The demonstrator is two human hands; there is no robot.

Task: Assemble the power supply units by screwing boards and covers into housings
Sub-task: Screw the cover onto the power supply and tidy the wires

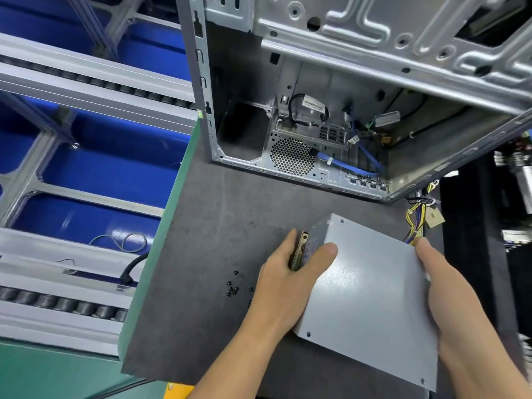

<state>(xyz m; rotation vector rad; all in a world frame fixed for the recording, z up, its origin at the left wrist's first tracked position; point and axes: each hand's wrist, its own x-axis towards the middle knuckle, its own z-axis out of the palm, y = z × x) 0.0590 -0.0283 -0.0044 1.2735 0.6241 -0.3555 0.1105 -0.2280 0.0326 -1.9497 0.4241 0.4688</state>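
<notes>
A grey metal power supply unit (pixel 371 298) lies tilted on the dark mat (pixel 207 240), flat cover up. My left hand (pixel 288 283) grips its left side, thumb on the cover and fingers around the labelled edge. My right hand (pixel 454 298) holds its right edge near the bundle of yellow and purple wires (pixel 416 223). Behind stands an open silver computer case (pixel 316 110) with blue cables and a round fan grille inside. Several small black screws (pixel 233 287) lie loose on the mat, left of my left hand.
To the left, a roller conveyor rack (pixel 72 174) holds blue bins, with a grey cable and a black cable lying in it. A green bench edge (pixel 161 254) borders the mat. Dark equipment and circuit boards (pixel 515 197) sit at the far right.
</notes>
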